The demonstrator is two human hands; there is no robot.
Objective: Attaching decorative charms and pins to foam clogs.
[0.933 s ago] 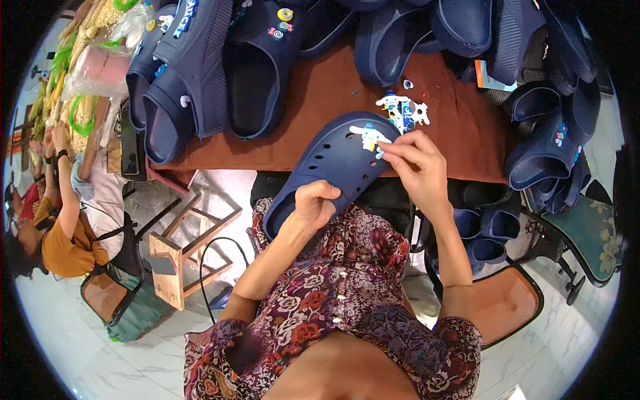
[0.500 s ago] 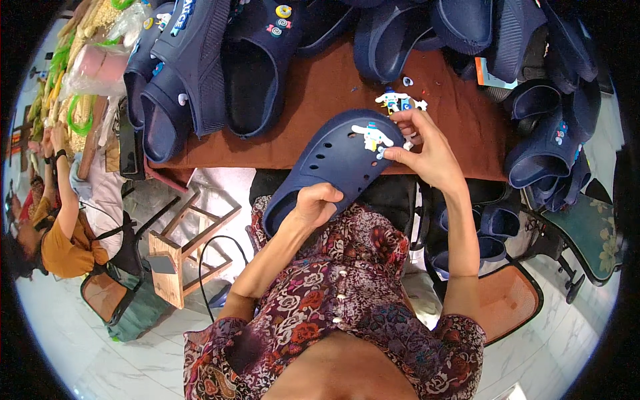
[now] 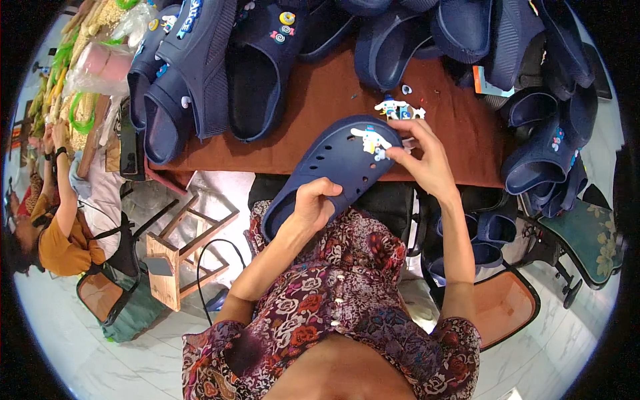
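Observation:
A navy clog (image 3: 347, 157) with holes in its upper is held toe away from me, tilted to the right. My left hand (image 3: 315, 205) grips it near the heel opening, thumb on the upper. At the toe, my right hand (image 3: 425, 159) has its thumb against a small pale-blue shoe charm (image 3: 380, 155) and its bent fingers at the toe's edge. A white dog-like charm (image 3: 368, 139) with a blue hat sits on the upper beside it. More white and blue charms (image 3: 393, 107) lie on the brown cloth (image 3: 320, 93) just past the toe.
Navy clogs (image 3: 257, 93), some with charms, crowd the table's far side and the right stack (image 3: 533, 173). A wooden stool (image 3: 163, 273) with a phone stands at left. Another person (image 3: 70, 240) works at far left. An orange-seated chair (image 3: 507, 307) is at right.
The clog and both hands have hardly moved. My right fingers have shifted slightly at the toe, and the small charm now sits a little lower beside the dog-like one.

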